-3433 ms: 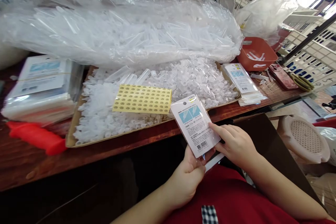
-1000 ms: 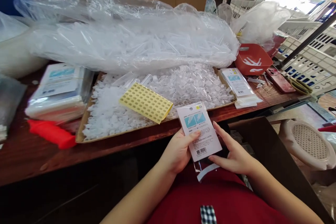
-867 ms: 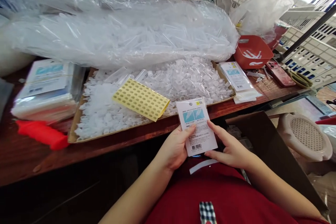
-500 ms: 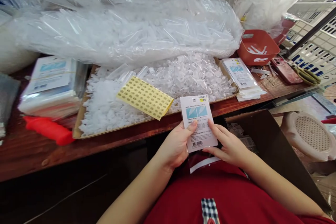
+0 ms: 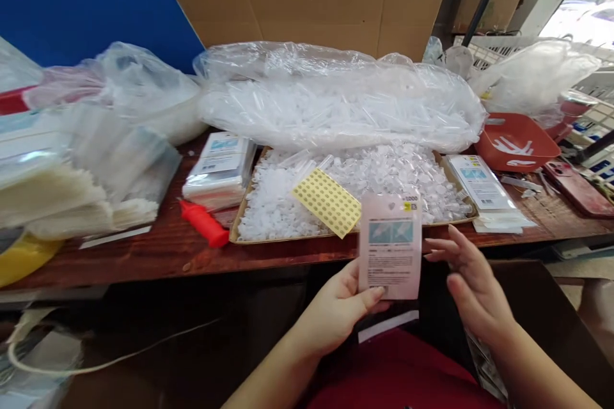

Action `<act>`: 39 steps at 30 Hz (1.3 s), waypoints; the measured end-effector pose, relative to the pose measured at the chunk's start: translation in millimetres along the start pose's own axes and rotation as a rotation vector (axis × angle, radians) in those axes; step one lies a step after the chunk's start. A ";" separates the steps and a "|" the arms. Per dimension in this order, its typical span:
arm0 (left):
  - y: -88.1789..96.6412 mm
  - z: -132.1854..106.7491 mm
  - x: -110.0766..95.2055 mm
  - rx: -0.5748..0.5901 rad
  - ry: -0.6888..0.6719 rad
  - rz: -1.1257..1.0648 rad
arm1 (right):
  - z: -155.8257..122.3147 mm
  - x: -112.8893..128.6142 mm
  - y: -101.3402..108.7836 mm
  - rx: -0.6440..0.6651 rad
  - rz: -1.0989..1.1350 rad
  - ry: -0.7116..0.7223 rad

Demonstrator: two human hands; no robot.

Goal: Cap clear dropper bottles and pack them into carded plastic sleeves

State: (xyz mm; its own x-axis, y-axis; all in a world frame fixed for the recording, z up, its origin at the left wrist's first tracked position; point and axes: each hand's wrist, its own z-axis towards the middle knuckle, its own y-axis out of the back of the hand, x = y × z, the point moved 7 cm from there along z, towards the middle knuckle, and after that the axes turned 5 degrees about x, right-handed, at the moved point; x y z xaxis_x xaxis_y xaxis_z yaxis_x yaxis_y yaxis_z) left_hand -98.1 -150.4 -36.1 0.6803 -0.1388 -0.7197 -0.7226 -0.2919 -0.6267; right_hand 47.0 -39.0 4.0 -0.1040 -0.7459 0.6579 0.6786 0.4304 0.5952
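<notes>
My left hand [image 5: 343,307] grips a clear plastic packet with a printed card [image 5: 391,262] inside, thumb on its lower front. A white strip crosses the packet's loose lower flap. Just right of it, my right hand [image 5: 477,291] is raised with fingers apart, touching nothing. Behind the packet, a shallow cardboard tray [image 5: 240,220] holds small white plastic pieces [image 5: 278,201] on the left and clear caps or tubes [image 5: 403,169] on the right. A yellow sticker sheet [image 5: 329,201] with round marks lies across the tray's contents.
A stack of packets [image 5: 220,163] and a red plastic object [image 5: 204,222] are left of the tray. More carded packets [image 5: 484,188], a red-brown basket [image 5: 520,140] and a phone [image 5: 578,185] are on the right. A big clear bag [image 5: 345,108] lies behind.
My right hand has let go of the packet and moved off to the right, fingers spreading. My left hand still holds the packet. The view has swung left and up.
</notes>
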 end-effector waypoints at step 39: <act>55.6 -48.7 -11.1 -0.436 -0.141 -0.026 | 22.2 -114.4 130.5 -0.850 0.019 -0.333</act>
State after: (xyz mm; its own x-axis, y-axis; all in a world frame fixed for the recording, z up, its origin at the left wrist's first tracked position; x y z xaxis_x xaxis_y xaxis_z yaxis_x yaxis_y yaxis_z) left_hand -139.8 -211.1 -48.4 0.6526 -0.0050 -0.7577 -0.5652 -0.6692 -0.4824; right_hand 131.3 113.8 16.6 -0.2025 -0.5008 0.8415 0.9757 -0.1770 0.1294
